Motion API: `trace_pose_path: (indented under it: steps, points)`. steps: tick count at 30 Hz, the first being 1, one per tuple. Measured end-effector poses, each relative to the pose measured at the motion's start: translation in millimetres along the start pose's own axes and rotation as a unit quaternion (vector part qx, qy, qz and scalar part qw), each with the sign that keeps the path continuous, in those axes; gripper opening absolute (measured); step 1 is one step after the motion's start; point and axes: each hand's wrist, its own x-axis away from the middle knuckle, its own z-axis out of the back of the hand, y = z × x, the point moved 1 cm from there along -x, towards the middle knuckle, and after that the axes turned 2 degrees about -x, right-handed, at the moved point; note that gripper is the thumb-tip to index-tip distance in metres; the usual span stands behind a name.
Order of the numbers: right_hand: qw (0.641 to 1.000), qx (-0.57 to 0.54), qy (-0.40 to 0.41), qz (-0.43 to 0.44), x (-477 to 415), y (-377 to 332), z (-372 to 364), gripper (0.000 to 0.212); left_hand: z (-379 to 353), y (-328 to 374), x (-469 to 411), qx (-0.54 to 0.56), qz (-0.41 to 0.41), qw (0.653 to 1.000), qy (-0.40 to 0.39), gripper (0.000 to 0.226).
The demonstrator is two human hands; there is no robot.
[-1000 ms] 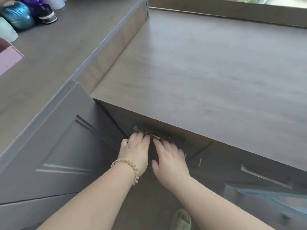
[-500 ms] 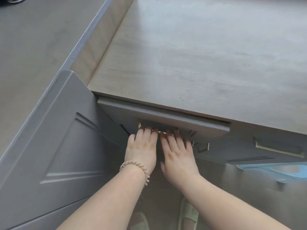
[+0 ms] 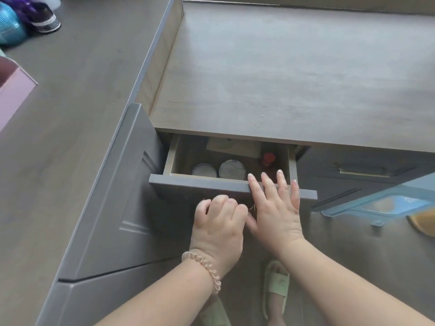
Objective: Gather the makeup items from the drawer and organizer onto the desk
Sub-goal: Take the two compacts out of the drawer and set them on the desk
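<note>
Drawer (image 3: pixel 202 184): partly drawn out beneath desk (image 3: pixel 282 78); two round tins (image 3: pixel 217 170), red-capped bottle (image 3: pixel 269 159) seen inside. Left hand (image 3: pixel 220 222) curled on handle; right hand (image 3: pixel 276 203) spread flat over front edge. A straight, even pull is advised

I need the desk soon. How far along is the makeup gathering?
Only begun. The drawer is part open, with the left hand on its handle and the right hand over its front edge. Two round tins and a red-capped bottle sit inside; nothing lies on the desk. The pink organizer remains.
</note>
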Motion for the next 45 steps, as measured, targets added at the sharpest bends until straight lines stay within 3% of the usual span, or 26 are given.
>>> trace_pose_path:
  steps: [1,3,6,8,20,23,29,35,41,45]
  points:
    - [1.000,0.004,-0.017,-0.007,3,-1,-1,0.081,6,-1,-3,0.002,0.019,0.999,0.040,0.031]
    - [0.999,0.001,-0.030,-0.020,8,-4,-1,0.081,14,-8,-14,-0.045,0.061,0.997,0.034,0.048]
    - [0.999,0.005,-0.025,-0.030,12,-9,1,0.077,11,-25,-24,-0.124,0.091,0.983,-0.102,0.071]
    - [0.999,0.016,-0.031,-0.020,18,-8,0,0.078,9,-32,-20,-0.142,0.103,0.972,-0.153,0.072]
    - [0.997,0.008,-0.073,0.033,81,-10,11,0.077,17,-21,52,-0.135,0.088,0.963,-0.217,0.076]
    - [0.996,-0.020,-0.059,0.060,87,-7,23,0.060,25,-15,64,-0.112,0.095,0.967,-0.207,0.070]
    - [0.990,-0.034,0.008,0.139,20,-5,39,0.046,44,-25,7,-0.115,0.073,0.987,-0.080,0.064]
    - [0.948,0.052,-0.161,0.271,-35,-4,6,0.066,9,-53,-46,-0.194,0.104,0.946,-0.238,0.053]
    - [0.917,0.064,-0.229,0.320,-53,-6,-37,0.075,-36,-62,-67,-0.238,0.157,0.888,-0.361,0.045]
    - [0.904,0.069,-0.252,0.339,-59,-6,-61,0.078,-60,-67,-72,-0.193,0.205,0.876,-0.392,0.049]
